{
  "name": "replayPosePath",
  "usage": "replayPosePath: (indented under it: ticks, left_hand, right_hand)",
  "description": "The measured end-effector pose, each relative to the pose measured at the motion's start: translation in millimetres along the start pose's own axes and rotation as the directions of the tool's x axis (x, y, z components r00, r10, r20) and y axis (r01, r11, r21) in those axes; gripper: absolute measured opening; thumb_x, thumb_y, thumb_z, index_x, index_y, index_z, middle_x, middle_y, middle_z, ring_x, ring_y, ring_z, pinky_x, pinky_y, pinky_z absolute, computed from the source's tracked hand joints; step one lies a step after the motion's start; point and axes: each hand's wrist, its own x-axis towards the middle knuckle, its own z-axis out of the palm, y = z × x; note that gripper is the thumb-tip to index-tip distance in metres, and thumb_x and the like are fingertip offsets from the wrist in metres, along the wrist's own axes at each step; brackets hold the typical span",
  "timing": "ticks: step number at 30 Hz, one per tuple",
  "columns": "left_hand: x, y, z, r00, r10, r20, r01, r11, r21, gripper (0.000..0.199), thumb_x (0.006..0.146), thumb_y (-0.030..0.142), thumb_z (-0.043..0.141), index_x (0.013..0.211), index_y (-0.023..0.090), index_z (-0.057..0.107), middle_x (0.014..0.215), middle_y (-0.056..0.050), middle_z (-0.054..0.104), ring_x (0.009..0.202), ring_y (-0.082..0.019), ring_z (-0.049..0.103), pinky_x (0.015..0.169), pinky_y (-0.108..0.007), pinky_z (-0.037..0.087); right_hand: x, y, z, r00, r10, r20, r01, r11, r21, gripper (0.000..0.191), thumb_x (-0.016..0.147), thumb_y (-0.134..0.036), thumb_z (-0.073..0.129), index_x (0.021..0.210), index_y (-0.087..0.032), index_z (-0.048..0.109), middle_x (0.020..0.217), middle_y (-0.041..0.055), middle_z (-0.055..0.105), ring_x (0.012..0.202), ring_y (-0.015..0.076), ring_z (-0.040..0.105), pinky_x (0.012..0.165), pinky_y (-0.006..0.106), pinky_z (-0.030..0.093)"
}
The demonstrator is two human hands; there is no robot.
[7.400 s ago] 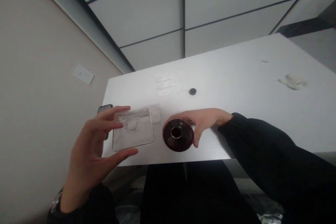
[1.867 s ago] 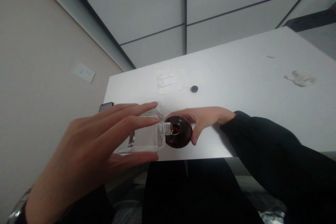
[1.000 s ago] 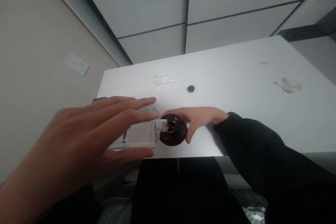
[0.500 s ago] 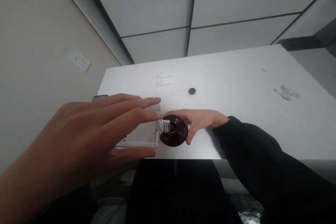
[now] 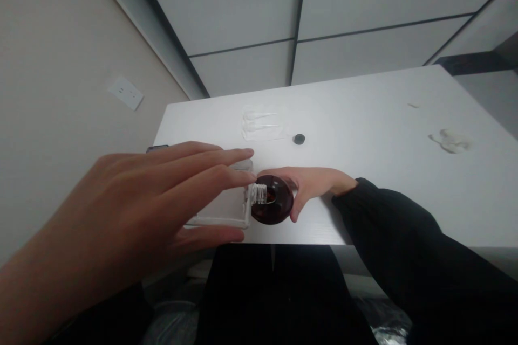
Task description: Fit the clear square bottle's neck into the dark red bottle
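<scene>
Okay, clear glass bottle, square with flat faces, is held on its side in the left hand, fingers stretched nearly straight across it, thumb along its lower edge. Its ridged threaded neck points right, tip over the mouth of a round dark-red vessel, glossy, seen end-on, gripped by the curled right hand near the edge of the white table. Farther back lie a clear plastic packet and a small black disc.
</scene>
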Motion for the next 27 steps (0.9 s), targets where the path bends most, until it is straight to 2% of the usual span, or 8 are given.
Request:
replayPosePath:
  ticks: [13, 27]
  left_hand:
    - [4.0, 2.5, -3.3, 0.999, 0.035, 0.030, -0.037, 0.997, 0.069, 0.045, 0.112, 0.064, 0.043, 0.141, 0.038, 0.067, 0.142, 0.004, 0.078, 0.121, -0.027, 0.080, 0.092, -0.034, 0.066]
    - [6.7, 1.1, -3.1, 0.998, 0.059, 0.011, -0.060, 0.995, 0.075, 0.040, 0.112, 0.062, 0.045, 0.140, 0.041, 0.065, 0.141, 0.006, 0.077, 0.113, -0.026, 0.082, 0.079, -0.032, 0.063]
  right_hand:
    - [-2.3, 2.5, -0.6, 1.000, 0.002, -0.002, -0.002, 1.000, -0.001, 0.102, 0.064, -0.034, 0.106, 0.153, -0.020, 0.058, 0.157, 0.0166, 0.064, 0.144, 0.0314, 0.061, 0.124, 0.046, 0.046]
    - [-2.7, 1.9, 0.9, 1.000, -0.015, 0.001, 0.015, 0.999, 0.030, 0.097, 0.066, -0.028, 0.105, 0.151, -0.020, 0.058, 0.151, 0.0144, 0.068, 0.140, 0.0290, 0.064, 0.122, 0.043, 0.047]
